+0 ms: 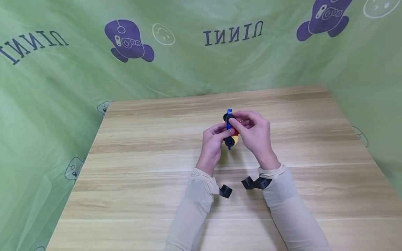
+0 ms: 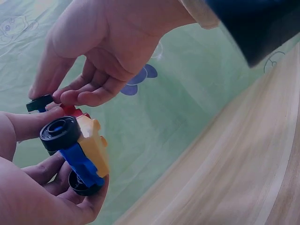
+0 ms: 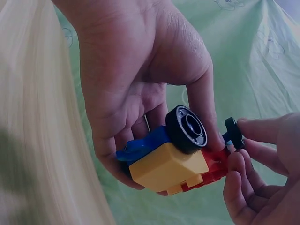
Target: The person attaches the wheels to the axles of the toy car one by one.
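A small toy car of building blocks, with a blue chassis [image 1: 228, 126], black wheels [image 3: 186, 129], a yellow block [image 3: 164, 166] and a red block [image 3: 214, 165], is held above the table between both hands. My left hand [image 1: 212, 144] grips the chassis near the yellow end, thumb on one side and fingers round the other. At the opposite end, my right hand [image 1: 257, 134] pinches a black wheel [image 3: 234, 133] between thumb and fingers. That wheel sits on a blue piece beside the red block. Fingers partly cover the car's middle.
The wood-grain table [image 1: 141, 174] spreads under both arms. A green printed cloth [image 1: 188, 66] hangs behind and at the sides. Black wrist cameras [image 1: 226, 191] stick out from both sleeves, close to each other.
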Motion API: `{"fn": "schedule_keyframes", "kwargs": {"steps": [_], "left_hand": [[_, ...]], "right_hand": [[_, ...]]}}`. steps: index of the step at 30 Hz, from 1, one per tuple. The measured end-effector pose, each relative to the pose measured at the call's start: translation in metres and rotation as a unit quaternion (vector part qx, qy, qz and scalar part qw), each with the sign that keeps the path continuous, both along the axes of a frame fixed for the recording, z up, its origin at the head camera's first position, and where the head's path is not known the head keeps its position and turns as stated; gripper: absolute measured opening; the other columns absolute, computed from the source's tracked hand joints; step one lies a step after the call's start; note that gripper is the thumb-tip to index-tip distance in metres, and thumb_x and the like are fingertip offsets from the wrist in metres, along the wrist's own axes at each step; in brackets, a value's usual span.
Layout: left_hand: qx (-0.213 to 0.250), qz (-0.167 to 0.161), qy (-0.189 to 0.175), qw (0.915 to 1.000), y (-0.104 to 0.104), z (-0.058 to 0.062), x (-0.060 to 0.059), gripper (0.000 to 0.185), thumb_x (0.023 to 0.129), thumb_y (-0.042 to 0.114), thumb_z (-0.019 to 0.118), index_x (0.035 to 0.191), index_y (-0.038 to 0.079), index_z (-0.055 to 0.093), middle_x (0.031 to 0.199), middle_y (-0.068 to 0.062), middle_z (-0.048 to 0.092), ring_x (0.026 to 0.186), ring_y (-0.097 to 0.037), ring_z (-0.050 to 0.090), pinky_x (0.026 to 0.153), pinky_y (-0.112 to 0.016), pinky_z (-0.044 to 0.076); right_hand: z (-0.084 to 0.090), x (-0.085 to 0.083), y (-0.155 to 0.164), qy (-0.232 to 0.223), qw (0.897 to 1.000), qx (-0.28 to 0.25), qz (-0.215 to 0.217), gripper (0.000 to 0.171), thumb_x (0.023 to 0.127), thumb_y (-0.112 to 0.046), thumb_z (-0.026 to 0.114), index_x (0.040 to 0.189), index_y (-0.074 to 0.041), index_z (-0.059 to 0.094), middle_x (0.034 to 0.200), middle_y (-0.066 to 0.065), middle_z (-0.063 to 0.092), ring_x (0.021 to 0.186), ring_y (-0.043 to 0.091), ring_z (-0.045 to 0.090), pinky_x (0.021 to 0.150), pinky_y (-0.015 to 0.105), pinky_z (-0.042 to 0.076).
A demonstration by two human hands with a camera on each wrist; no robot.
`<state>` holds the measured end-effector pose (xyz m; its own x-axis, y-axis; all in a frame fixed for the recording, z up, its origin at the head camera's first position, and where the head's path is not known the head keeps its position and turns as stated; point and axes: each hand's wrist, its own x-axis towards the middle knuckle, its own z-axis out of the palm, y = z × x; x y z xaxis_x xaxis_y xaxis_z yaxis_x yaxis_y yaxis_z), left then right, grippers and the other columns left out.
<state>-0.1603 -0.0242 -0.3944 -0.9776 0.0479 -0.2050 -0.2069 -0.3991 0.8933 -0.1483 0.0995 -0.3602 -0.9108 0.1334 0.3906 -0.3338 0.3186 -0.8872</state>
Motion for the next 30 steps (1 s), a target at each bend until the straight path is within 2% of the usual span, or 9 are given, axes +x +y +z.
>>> {"fn": "schedule_keyframes", "kwargs": {"steps": [3, 7, 11, 15, 19, 25, 30], "left_hand": [[-0.021, -0.009, -0.001, 0.9997, -0.0005, 0.0021, 0.0012, 0.032, 0.077, -0.005, 0.071, 0.108, -0.008, 0.065, 0.081, 0.001, 0.069, 0.081, -0.011, 0.066, 0.082, -0.024, 0.052], [-0.039, -0.02, 0.0, 0.999, -0.0008, 0.0031, 0.0021, 0.031, 0.078, -0.004, 0.071, 0.108, -0.008, 0.065, 0.083, -0.001, 0.068, 0.082, -0.011, 0.065, 0.081, -0.024, 0.053], [-0.059, -0.009, 0.002, 0.9982, 0.0001, 0.0029, 0.0024, 0.03, 0.076, -0.006, 0.071, 0.105, -0.008, 0.066, 0.086, -0.007, 0.069, 0.079, -0.011, 0.065, 0.077, -0.023, 0.054], [-0.094, 0.014, 0.007, 0.9954, 0.0039, 0.0042, 0.003, 0.03, 0.074, -0.005, 0.074, 0.103, -0.006, 0.068, 0.089, -0.014, 0.07, 0.076, -0.011, 0.064, 0.073, -0.023, 0.055], [-0.12, 0.031, 0.005, 0.9922, 0.0056, 0.0058, 0.0041, 0.029, 0.071, -0.005, 0.077, 0.1, -0.004, 0.07, 0.088, -0.016, 0.07, 0.075, -0.013, 0.064, 0.072, -0.025, 0.056], [-0.151, 0.035, -0.003, 0.9879, 0.0033, 0.0076, 0.0062, 0.028, 0.07, -0.005, 0.078, 0.098, -0.003, 0.07, 0.086, -0.014, 0.069, 0.075, -0.014, 0.063, 0.072, -0.027, 0.056], [-0.167, 0.032, -0.009, 0.9854, 0.0041, 0.0082, 0.0077, 0.029, 0.07, -0.003, 0.079, 0.097, -0.003, 0.07, 0.088, -0.014, 0.069, 0.076, -0.014, 0.063, 0.074, -0.028, 0.057]], "right_hand": [[0.0007, -0.0007, 0.0026, -0.029, 0.999, -0.02, -0.003, 0.025, 0.079, -0.02, 0.077, 0.099, -0.005, 0.072, 0.084, 0.008, 0.068, 0.068, 0.008, 0.061, 0.061, 0.015, 0.051], [0.0024, -0.0032, 0.0063, -0.11, 0.993, -0.038, -0.021, 0.04, 0.076, -0.026, 0.08, 0.108, -0.005, 0.067, 0.086, 0.005, 0.064, 0.069, 0.007, 0.06, 0.062, 0.015, 0.05], [0.004, -0.0058, 0.0093, -0.171, 0.985, -0.017, -0.013, 0.049, 0.077, -0.033, 0.078, 0.116, -0.005, 0.065, 0.093, 0.009, 0.065, 0.072, 0.008, 0.06, 0.062, 0.015, 0.049], [0.005, -0.0078, 0.0107, -0.177, 0.984, 0.016, -0.002, 0.045, 0.081, -0.033, 0.074, 0.115, -0.004, 0.067, 0.099, 0.015, 0.069, 0.074, 0.007, 0.061, 0.062, 0.016, 0.048], [0.0054, -0.0081, 0.0103, -0.166, 0.986, 0.029, -0.005, 0.042, 0.081, -0.032, 0.075, 0.113, -0.006, 0.069, 0.1, 0.014, 0.069, 0.074, 0.009, 0.061, 0.062, 0.02, 0.046], [0.0048, -0.0069, 0.0093, -0.166, 0.985, 0.038, -0.001, 0.041, 0.08, -0.031, 0.075, 0.112, -0.006, 0.07, 0.099, 0.013, 0.069, 0.08, 0.017, 0.06, 0.064, 0.025, 0.044], [0.0018, -0.0074, 0.0101, -0.175, 0.984, 0.032, -0.005, 0.039, 0.08, -0.031, 0.076, 0.111, -0.007, 0.07, 0.098, 0.011, 0.07, 0.076, 0.014, 0.061, 0.06, 0.024, 0.045]]}}
